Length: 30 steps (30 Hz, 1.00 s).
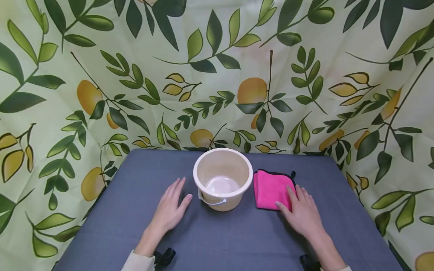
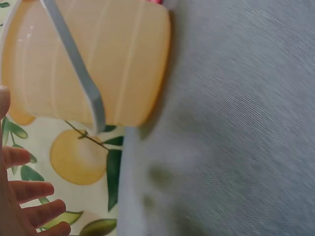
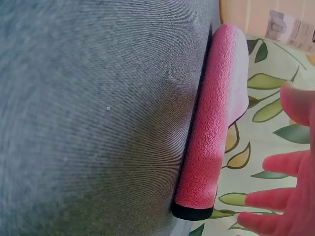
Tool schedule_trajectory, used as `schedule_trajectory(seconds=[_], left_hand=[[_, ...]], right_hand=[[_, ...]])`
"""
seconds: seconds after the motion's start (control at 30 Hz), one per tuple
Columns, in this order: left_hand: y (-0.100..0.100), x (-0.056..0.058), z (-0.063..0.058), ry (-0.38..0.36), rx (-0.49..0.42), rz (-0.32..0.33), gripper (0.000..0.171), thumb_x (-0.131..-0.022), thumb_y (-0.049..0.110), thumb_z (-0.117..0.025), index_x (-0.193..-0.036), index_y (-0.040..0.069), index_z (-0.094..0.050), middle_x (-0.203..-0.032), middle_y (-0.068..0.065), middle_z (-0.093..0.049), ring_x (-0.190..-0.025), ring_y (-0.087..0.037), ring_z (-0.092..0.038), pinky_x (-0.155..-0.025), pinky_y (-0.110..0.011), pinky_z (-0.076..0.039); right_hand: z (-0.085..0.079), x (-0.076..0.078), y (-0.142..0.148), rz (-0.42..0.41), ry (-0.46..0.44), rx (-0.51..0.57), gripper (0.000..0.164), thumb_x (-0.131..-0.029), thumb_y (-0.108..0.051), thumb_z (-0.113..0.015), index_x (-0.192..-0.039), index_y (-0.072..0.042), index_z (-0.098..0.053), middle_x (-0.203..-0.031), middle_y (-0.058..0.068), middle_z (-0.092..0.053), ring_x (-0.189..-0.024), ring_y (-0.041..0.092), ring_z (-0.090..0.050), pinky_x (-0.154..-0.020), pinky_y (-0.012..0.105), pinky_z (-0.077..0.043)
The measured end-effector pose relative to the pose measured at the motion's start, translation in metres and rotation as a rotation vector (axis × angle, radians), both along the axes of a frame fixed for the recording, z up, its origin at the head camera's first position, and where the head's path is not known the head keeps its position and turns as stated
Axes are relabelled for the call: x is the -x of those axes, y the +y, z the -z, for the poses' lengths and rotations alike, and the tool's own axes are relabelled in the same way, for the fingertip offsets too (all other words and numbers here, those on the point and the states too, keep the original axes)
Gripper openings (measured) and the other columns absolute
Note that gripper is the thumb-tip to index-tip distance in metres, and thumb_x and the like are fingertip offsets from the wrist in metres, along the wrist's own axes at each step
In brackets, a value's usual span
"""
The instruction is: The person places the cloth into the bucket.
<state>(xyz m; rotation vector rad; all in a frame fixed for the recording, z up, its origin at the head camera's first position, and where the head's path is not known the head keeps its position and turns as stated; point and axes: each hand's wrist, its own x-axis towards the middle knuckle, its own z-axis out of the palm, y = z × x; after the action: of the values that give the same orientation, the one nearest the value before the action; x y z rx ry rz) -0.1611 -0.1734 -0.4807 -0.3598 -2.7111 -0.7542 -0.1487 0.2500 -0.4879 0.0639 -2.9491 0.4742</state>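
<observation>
A cream plastic bucket (image 1: 223, 177) stands upright on the table, its pale handle (image 1: 217, 203) hanging down at the front. Left of it, my left hand (image 1: 171, 207) is held with fingers extended, apart from the bucket; the left wrist view shows the ribbed side of the bucket (image 2: 98, 59) and spread fingers (image 2: 37, 191). To the bucket's right lies a folded pink cloth (image 1: 271, 190) with black edging and a small black loop. My right hand (image 1: 303, 210) hovers at the cloth's right front corner, fingers loosely spread and holding nothing; the right wrist view shows the thick fold of the cloth (image 3: 209, 128).
A blue-grey cloth covers the table (image 1: 220, 241). Behind and at both sides hangs a curtain (image 1: 217, 82) printed with leaves and yellow fruit. The bucket's far right side carries a printed label (image 3: 290, 32). Dark straps (image 1: 165, 256) sit at the wrists.
</observation>
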Motion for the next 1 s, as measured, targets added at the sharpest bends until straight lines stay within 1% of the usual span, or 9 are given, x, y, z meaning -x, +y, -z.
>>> schedule_trajectory(seconds=[0.1,0.2,0.3,0.4,0.6,0.8,0.9,1.0], left_hand=[[0.005,0.002,-0.005,0.026,-0.090,0.024,0.059,-0.097,0.046,-0.048,-0.147,0.018,-0.036,-0.148,-0.011,-0.038,-0.134,-0.032,-0.036,-0.104,-0.058,-0.030],[0.010,0.006,-0.009,0.043,-0.159,0.043,0.057,-0.097,0.042,-0.050,-0.146,0.016,-0.038,-0.146,-0.010,-0.041,-0.134,-0.030,-0.037,-0.104,-0.056,-0.032],[0.014,0.008,-0.011,0.036,-0.218,0.045,0.054,-0.097,0.041,-0.049,-0.145,0.017,-0.040,-0.144,-0.011,-0.042,-0.133,-0.028,-0.038,-0.104,-0.055,-0.032],[0.019,0.012,-0.016,0.010,-0.266,0.034,0.053,-0.098,0.043,-0.047,-0.145,0.020,-0.039,-0.144,-0.011,-0.043,-0.133,-0.027,-0.039,-0.104,-0.054,-0.033],[0.031,0.022,-0.026,-0.048,-0.369,0.044,0.055,-0.098,0.047,-0.044,-0.145,0.019,-0.038,-0.142,-0.006,-0.045,-0.130,-0.025,-0.043,-0.102,-0.054,-0.036],[0.037,0.026,-0.026,-0.051,-0.452,0.068,0.054,-0.098,0.044,-0.047,-0.145,0.018,-0.038,-0.137,-0.006,-0.048,-0.124,-0.025,-0.047,-0.101,-0.050,-0.038],[0.038,0.027,-0.024,-0.045,-0.495,0.092,0.055,-0.098,0.040,-0.049,-0.146,0.016,-0.037,-0.135,-0.006,-0.049,-0.121,-0.024,-0.049,-0.101,-0.048,-0.040],[0.039,0.029,-0.024,-0.035,-0.542,0.120,0.054,-0.098,0.034,-0.051,-0.146,0.014,-0.036,-0.136,-0.006,-0.049,-0.120,-0.022,-0.050,-0.100,-0.047,-0.041]], right_hand=[[-0.002,0.001,0.001,0.016,-0.012,0.026,0.083,-0.090,-0.060,-0.050,-0.141,0.003,-0.038,-0.143,0.035,-0.028,-0.130,0.054,-0.025,-0.103,0.067,-0.019],[-0.004,0.002,0.000,0.034,-0.035,0.051,0.085,-0.090,-0.062,-0.046,-0.142,0.004,-0.036,-0.142,0.035,-0.028,-0.129,0.053,-0.026,-0.101,0.069,-0.022],[-0.004,0.003,0.000,0.052,-0.051,0.080,0.087,-0.090,-0.065,-0.043,-0.143,0.004,-0.035,-0.142,0.035,-0.029,-0.128,0.053,-0.027,-0.099,0.070,-0.024],[-0.004,0.005,0.003,0.066,-0.045,0.127,0.087,-0.090,-0.064,-0.043,-0.142,0.005,-0.036,-0.141,0.033,-0.032,-0.126,0.052,-0.030,-0.097,0.069,-0.027],[-0.005,0.006,0.009,0.092,-0.040,0.224,0.081,-0.092,-0.058,-0.046,-0.140,0.007,-0.037,-0.136,0.031,-0.038,-0.121,0.050,-0.036,-0.093,0.068,-0.033],[-0.003,0.014,0.013,0.111,-0.024,0.268,0.077,-0.093,-0.054,-0.048,-0.139,0.008,-0.038,-0.132,0.032,-0.042,-0.118,0.048,-0.041,-0.094,0.065,-0.035],[-0.002,0.018,0.015,0.126,-0.024,0.284,0.076,-0.094,-0.054,-0.047,-0.137,0.009,-0.039,-0.131,0.033,-0.043,-0.118,0.048,-0.041,-0.095,0.064,-0.035],[-0.001,0.021,0.018,0.143,-0.043,0.313,0.077,-0.094,-0.054,-0.046,-0.137,0.009,-0.039,-0.130,0.033,-0.043,-0.118,0.047,-0.042,-0.095,0.062,-0.034]])
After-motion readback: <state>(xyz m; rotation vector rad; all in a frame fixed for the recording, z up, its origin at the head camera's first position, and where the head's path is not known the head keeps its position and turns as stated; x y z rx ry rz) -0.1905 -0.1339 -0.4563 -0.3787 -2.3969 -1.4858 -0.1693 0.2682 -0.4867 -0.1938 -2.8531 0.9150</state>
